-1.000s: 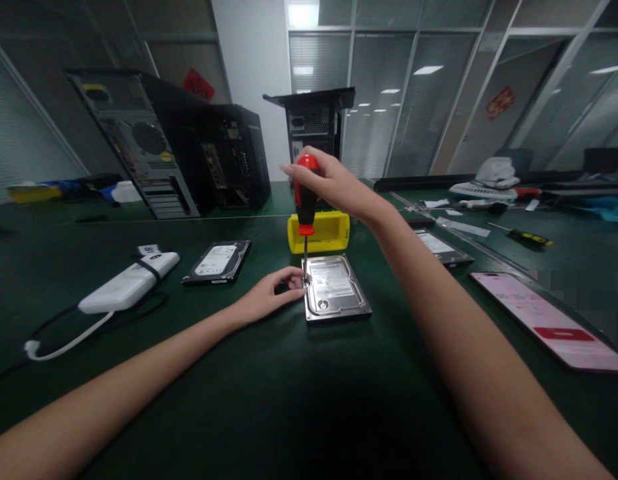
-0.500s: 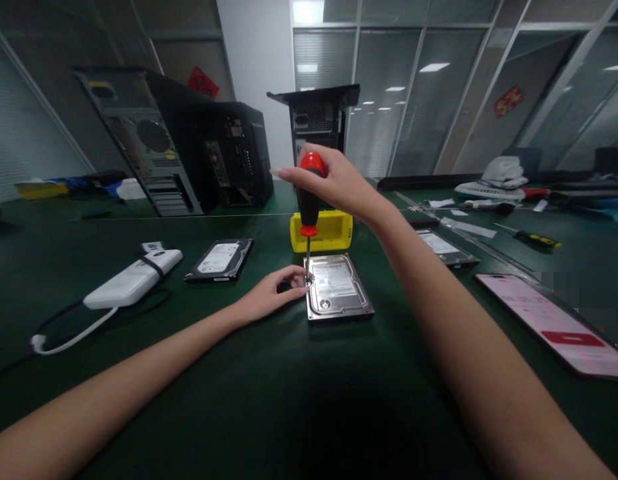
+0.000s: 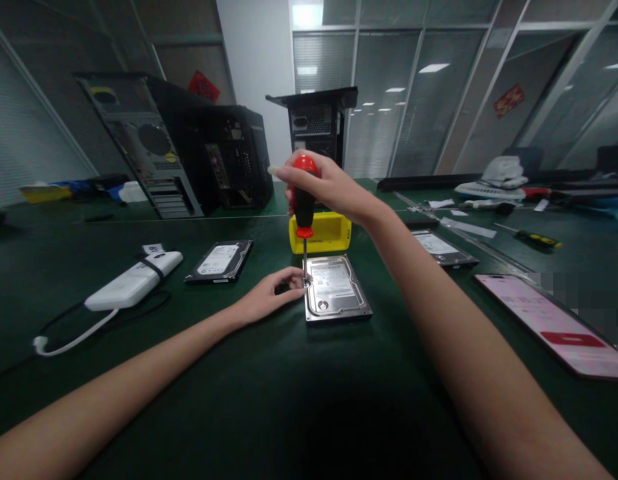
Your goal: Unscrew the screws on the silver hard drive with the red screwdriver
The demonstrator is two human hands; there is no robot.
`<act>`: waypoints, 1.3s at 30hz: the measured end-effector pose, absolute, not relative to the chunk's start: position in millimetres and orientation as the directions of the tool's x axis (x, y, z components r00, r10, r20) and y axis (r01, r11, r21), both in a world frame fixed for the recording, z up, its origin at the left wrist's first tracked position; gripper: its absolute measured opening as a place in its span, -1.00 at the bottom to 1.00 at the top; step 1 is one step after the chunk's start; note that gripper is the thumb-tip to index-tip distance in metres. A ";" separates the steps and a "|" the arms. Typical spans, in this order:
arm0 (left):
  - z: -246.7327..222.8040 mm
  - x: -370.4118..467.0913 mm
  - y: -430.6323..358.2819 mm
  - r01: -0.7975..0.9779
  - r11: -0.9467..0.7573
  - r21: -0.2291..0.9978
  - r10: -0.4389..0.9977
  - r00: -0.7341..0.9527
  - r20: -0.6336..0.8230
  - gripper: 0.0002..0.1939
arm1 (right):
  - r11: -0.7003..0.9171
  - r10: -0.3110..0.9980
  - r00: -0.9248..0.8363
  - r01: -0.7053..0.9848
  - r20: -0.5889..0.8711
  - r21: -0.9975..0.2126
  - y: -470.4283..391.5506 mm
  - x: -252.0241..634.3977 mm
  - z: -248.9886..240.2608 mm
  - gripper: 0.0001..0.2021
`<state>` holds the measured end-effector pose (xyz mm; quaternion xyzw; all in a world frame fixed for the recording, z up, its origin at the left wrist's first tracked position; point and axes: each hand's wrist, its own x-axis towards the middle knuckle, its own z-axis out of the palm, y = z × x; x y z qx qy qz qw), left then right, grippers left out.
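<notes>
A silver hard drive (image 3: pixel 339 290) lies flat on the dark green table, label side up. My right hand (image 3: pixel 319 179) is wrapped round the handle of a red and black screwdriver (image 3: pixel 305 212), which stands upright with its tip at the drive's left edge. Beside that tip, my left hand (image 3: pixel 273 292) rests on the table, its curled thumb and fingers at the drive's left edge. Whether they pinch the shaft or anything small is too fine to tell. Just behind the drive sits a yellow tray (image 3: pixel 345 233).
A second drive (image 3: pixel 219 260) and a white power strip (image 3: pixel 131 283) lie to the left. On the right are another drive (image 3: pixel 441 248), a phone (image 3: pixel 549 320) and a yellow-black screwdriver (image 3: pixel 536 240). Computer cases (image 3: pixel 181 140) stand behind.
My right hand and the screwdriver's handle have shifted slightly left and a little down. The left hand and the drive look nearly the same.
</notes>
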<state>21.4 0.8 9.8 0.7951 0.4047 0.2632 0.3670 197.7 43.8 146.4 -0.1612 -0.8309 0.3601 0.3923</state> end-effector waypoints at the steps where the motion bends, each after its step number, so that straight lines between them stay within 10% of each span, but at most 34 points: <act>1: 9.7 21.5 0.9 0.450 -0.406 0.795 0.836 0.535 0.124 -0.62 | 0.691 0.553 -0.637 -0.011 0.537 -0.723 43.9 197.6 146.4 -0.70; 26: 10.2 21.2 0.7 0.449 -0.395 0.801 0.838 0.533 0.114 -0.61 | 0.891 0.418 -0.577 0.109 0.701 -0.441 45.7 201.3 150.2 -0.80; 39: 9.0 20.4 1.4 0.459 -0.401 0.793 0.836 0.537 0.113 -0.61 | 0.839 0.482 -0.613 0.117 0.626 -0.532 36.8 207.9 164.1 -0.68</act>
